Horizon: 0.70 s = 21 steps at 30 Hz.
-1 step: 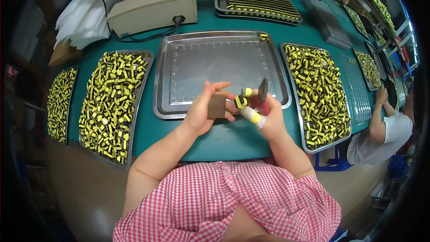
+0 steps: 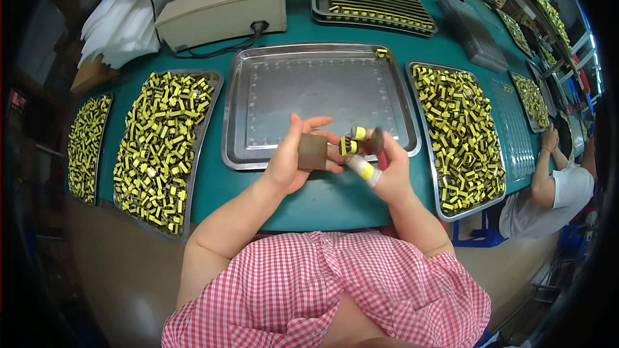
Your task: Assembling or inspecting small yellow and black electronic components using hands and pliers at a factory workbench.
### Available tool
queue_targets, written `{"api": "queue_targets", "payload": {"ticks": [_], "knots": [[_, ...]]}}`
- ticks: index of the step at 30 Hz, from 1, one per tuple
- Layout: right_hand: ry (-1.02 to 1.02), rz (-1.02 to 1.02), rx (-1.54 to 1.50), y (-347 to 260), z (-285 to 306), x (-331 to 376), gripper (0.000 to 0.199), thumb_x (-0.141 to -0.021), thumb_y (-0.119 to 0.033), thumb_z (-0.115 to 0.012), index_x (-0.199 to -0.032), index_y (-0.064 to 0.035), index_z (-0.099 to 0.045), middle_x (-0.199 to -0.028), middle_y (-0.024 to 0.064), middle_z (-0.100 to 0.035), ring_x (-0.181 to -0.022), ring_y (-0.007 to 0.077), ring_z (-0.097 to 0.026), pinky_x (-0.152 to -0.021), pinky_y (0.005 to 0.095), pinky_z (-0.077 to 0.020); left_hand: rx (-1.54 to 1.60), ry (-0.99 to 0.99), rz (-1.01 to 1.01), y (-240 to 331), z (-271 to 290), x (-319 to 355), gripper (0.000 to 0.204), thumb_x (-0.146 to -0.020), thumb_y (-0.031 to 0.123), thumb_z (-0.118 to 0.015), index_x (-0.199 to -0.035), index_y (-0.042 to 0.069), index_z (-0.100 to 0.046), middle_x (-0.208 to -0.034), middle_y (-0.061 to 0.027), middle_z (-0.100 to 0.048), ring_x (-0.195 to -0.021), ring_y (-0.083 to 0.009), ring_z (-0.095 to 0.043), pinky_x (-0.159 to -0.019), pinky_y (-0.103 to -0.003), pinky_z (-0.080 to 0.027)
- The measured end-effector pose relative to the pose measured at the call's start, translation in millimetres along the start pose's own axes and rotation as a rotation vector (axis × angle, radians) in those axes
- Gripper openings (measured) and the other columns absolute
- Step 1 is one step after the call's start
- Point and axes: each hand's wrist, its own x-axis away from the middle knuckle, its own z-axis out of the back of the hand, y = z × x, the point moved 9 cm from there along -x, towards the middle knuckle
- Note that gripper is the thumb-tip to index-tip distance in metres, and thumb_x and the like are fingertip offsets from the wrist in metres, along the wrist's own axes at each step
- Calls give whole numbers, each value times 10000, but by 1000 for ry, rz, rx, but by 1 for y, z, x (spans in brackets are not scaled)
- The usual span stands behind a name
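A brown square block (image 2: 313,153) rests against the palm and fingers of my left hand (image 2: 287,162), whose thumb stands up beside it. My right hand (image 2: 394,177) is closed around a red-handled tool (image 2: 382,157) with a dark head, seemingly pliers. One small yellow-and-black component (image 2: 348,146) sits between the two hands, at my right fingertips and close to the block; which fingers grip it is hard to tell. White and yellow tape wraps my right thumb (image 2: 363,169). Both hands hover over the near edge of a metal tray (image 2: 309,100).
In that tray's far right corner lies a yellow component (image 2: 382,53). Heaped trays stand left (image 2: 164,148) and right (image 2: 458,142). Behind are a beige box-shaped device (image 2: 222,22) with a cable and a tray of rowed components (image 2: 377,3). Another person (image 2: 548,187) sits at right.
The tool's dark head has tipped and blurred in my right hand. The small component has turned slightly. My left hand stays almost where it was.
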Motion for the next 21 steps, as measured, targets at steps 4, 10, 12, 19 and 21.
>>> {"api": "queue_targets", "payload": {"ticks": [4,10,12,19,21], "knots": [[-71,452,385,-42,-21,4,417,-543,44,-706,-926,-48,-566,-861,70,-597,-695,201,-528,-629,279,-417,113,60,39,0,3,3,811,-821,674,-181,-1215,-13,-355,-967,-107,-544,-841,-198,-566,-697,-334,-485],[-61,537,461,-45,-30,8,405,-491,80,-657,-868,-48,-582,-825,61,-610,-695,210,-534,-625,291,-422,-13,-27,-53,7,-2,4,831,-805,688,-154,-1216,-5,-356,-953,-85,-545,-873,-163,-550,-760,-301,-461],[-71,550,475,-46,-32,8,442,-456,83,-655,-873,-40,-575,-834,72,-605,-707,229,-543,-623,303,-429,-72,-30,-64,8,-3,4,876,-775,721,-129,-1221,1,-354,-955,-89,-542,-887,-169,-544,-777,-304,-457],[-75,571,548,-49,-35,11,446,-441,76,-651,-866,-25,-559,-842,88,-590,-701,249,-547,-607,315,-435,-149,-100,-172,12,-8,8,747,-857,622,-168,-1226,4,-366,-954,-61,-512,-888,-139,-530,-779,-256,-431],[-62,582,566,-49,-36,11,437,-449,70,-653,-865,-25,-558,-838,86,-588,-698,246,-544,-606,316,-434,-127,-110,-164,13,-11,8,739,-862,614,-170,-1226,0,-364,-965,-62,-503,-891,-142,-527,-781,-256,-428]]}}
